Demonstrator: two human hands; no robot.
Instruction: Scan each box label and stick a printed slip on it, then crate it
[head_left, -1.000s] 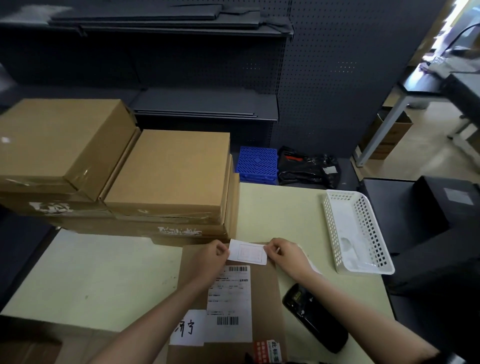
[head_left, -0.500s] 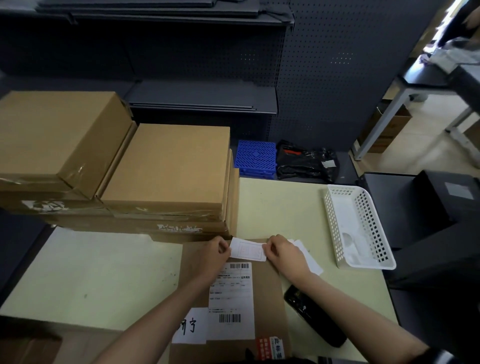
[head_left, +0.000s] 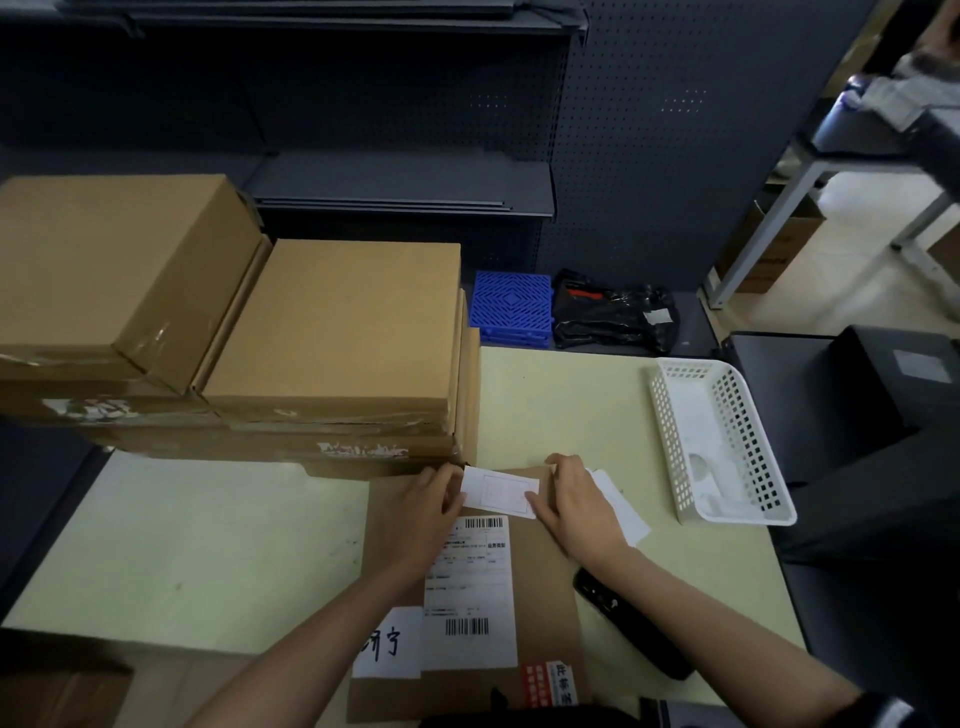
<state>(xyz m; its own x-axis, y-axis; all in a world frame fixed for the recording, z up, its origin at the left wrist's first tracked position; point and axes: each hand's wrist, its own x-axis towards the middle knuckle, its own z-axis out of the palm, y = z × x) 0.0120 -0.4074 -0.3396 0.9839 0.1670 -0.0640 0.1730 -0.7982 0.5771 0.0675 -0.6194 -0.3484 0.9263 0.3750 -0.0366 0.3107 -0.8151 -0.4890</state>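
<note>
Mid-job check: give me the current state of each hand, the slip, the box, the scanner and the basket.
left hand: pinches slip's left edge
right hand: pinches slip's right edge
slip: held flat at box's far end
box: closed, labelled, on table
scanner: lying on table, unheld
basket: upright on table

This is a warehouse packing station: dark perforated metal shelving (head_left: 405, 187) lines the wall, taped cardboard cartons (head_left: 234, 332) sit stacked on a pale worktable (head_left: 208, 545), a handheld scanner (head_left: 631, 629) lies beside a flat box bearing a barcoded shipping label (head_left: 470, 592), and a white plastic basket (head_left: 722, 441) stands near the table's right edge.
</note>
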